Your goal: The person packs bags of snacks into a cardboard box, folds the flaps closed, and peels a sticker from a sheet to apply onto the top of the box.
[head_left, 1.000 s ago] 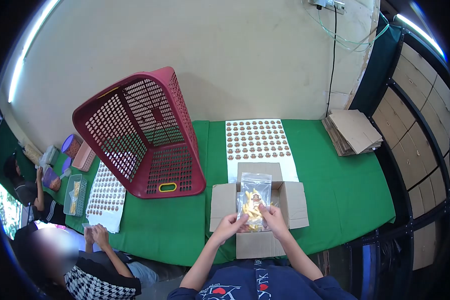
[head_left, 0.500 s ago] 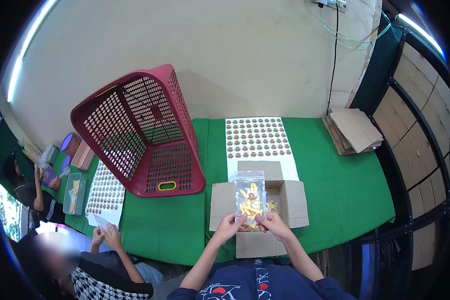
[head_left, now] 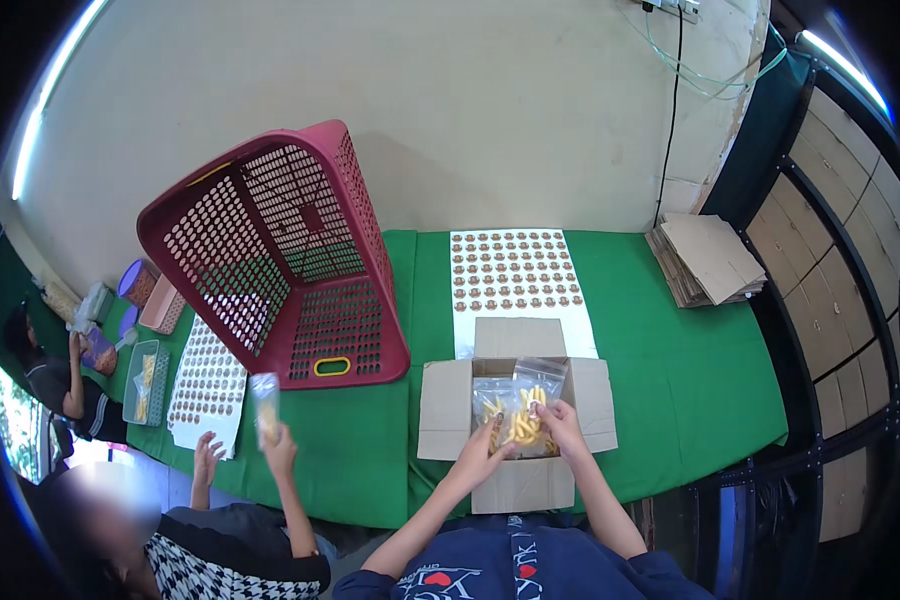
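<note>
An open cardboard box (head_left: 595,405) sits in front of me with its flaps folded out. Two clear zip bags of yellow stick-shaped snacks are over its opening. My right hand (head_left: 565,432) grips the tilted right-hand snack bag (head_left: 542,375) low on its side, thumb in front. My left hand (head_left: 482,452) is closed at the lower edge of the left-hand snack bag (head_left: 492,393), its thumb on the plastic and its other fingers mostly hidden. The bags overlap, and the box's inside is largely covered.
A sheet of round stickers (head_left: 515,270) lies behind the box on the green tablecloth (head_left: 670,370). A large maroon basket (head_left: 395,330) stands on its side at left. Flattened cardboard (head_left: 710,260) is stacked at right. At lower left, a co-worker's hand (head_left: 282,450) holds a filled bag.
The single bag held upright between both hands has given way to two bags side by side, lower over the box. My hands have moved apart. The co-worker has raised a bag in one hand.
</note>
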Action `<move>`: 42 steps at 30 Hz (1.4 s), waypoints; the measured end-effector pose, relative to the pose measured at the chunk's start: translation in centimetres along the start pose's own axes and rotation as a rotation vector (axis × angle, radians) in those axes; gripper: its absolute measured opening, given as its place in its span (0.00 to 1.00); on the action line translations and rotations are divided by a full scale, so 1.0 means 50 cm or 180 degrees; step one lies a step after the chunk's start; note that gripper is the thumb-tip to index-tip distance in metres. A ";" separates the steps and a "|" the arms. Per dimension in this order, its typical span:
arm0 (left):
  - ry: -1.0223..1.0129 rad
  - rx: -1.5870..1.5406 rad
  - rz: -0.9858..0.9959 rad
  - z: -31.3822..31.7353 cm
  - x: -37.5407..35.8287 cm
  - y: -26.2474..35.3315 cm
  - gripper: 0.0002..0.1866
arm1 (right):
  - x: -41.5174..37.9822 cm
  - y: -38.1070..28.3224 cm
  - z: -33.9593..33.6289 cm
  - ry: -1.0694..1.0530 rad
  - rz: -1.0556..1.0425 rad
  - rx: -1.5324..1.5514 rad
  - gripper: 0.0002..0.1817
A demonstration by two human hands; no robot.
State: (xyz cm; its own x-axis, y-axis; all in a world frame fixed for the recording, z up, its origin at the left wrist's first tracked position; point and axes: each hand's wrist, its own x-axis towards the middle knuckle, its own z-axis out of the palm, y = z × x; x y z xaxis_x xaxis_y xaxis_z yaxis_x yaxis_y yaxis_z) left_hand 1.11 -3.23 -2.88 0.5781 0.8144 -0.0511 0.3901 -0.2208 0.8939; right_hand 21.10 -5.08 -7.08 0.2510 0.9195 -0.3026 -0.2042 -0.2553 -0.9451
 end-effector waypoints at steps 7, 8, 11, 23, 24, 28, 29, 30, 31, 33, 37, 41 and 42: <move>0.0183 0.1340 0.0447 0.092 0.065 -0.129 0.29 | 0.063 0.095 0.006 0.0619 -0.0241 -0.1872 0.23; 0.0123 0.1418 0.0345 0.096 0.065 -0.129 0.30 | 0.059 0.098 0.016 0.0709 -0.0387 -0.2089 0.25; 0.0163 0.1329 0.0168 0.095 0.065 -0.123 0.31 | 0.059 0.105 0.019 0.0713 -0.0592 -0.2401 0.29; -0.0056 0.1606 -0.0004 0.106 0.051 -0.147 0.33 | 0.016 0.066 0.037 -0.0029 -0.1338 -0.3325 0.26; -0.0058 0.1589 0.0057 0.097 0.051 -0.136 0.33 | 0.014 0.066 0.041 -0.0065 -0.1332 -0.3329 0.25; 0.0275 0.0612 0.0218 0.039 0.044 -0.072 0.29 | 0.009 0.043 0.042 -0.0082 -0.1273 -0.3283 0.25; 0.0369 0.0237 0.0273 0.010 0.046 -0.058 0.27 | 0.008 0.031 0.044 -0.0012 -0.1229 -0.3202 0.25; 0.0470 -0.0134 0.0328 -0.021 0.049 -0.054 0.25 | 0.005 0.018 0.042 0.0049 -0.1183 -0.3119 0.25; 0.0731 -0.0345 0.0084 -0.054 0.053 -0.062 0.22 | 0.002 0.007 0.038 0.0106 -0.1133 -0.3039 0.25; 0.1255 -0.0770 -0.0379 -0.129 0.053 -0.084 0.17 | 0.005 0.001 0.017 0.0209 -0.1273 -0.2892 0.24; 0.2278 0.0872 -0.0201 -0.258 0.068 -0.262 0.19 | 0.004 -0.034 -0.003 0.0338 -0.1094 -0.2153 0.21; 0.2330 0.2077 -0.0651 -0.340 0.082 -0.375 0.21 | 0.016 -0.049 -0.012 0.0305 -0.0847 -0.1825 0.17; 0.2284 0.2240 -0.0779 -0.359 0.084 -0.395 0.21 | 0.017 -0.052 -0.009 0.0286 -0.0818 -0.1729 0.16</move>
State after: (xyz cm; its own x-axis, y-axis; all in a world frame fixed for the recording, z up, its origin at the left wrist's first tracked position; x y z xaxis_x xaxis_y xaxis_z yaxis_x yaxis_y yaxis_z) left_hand -17.00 14.19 -12.75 -0.0468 0.9567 0.2874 0.9036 -0.0821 0.4204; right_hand 22.29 -3.80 -4.95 0.3119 0.9491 -0.0431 0.3798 -0.1662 -0.9100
